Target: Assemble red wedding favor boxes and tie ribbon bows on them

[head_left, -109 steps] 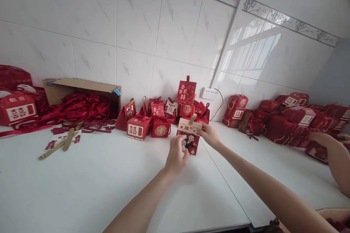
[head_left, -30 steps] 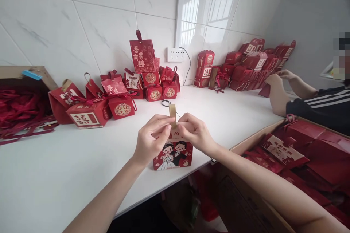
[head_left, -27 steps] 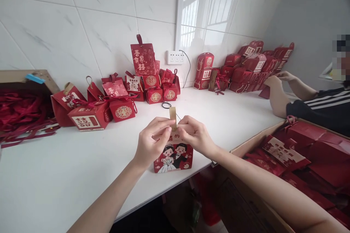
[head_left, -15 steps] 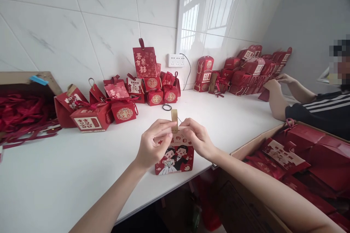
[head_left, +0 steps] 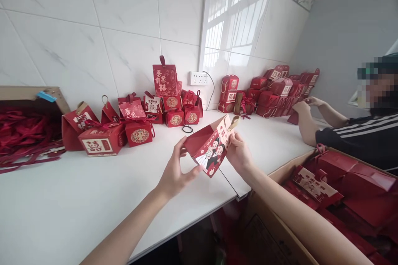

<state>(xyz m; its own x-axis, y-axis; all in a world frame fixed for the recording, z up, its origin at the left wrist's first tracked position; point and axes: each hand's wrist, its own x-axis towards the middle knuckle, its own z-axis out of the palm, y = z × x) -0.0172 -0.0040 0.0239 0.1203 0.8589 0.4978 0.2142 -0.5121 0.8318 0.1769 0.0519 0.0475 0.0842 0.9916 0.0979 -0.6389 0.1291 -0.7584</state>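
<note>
Both my hands hold a small red gift box (head_left: 209, 148) printed with a cartoon bride and groom. It is lifted off the white counter (head_left: 77, 198) and tilted to the right, its tan handle loop (head_left: 234, 122) pointing up right. My left hand (head_left: 175, 170) grips the box's lower left end with thumb and fingers. On the box's right end my right hand (head_left: 239, 151) pinches just below the handle.
Several red gift boxes (head_left: 137, 112) stand against the tiled wall, with a black hair tie (head_left: 187, 129) in front. A cardboard box of red ribbons (head_left: 25, 124) lies far left. An open carton of flat red boxes (head_left: 336, 182) sits right. Another person's arms (head_left: 311, 116) rest on the counter by more red boxes (head_left: 273, 89).
The box stood upright on the counter edge with both hands pinching its top. Now it is raised and tipped to the right, and my left hand has shifted to its lower end.
</note>
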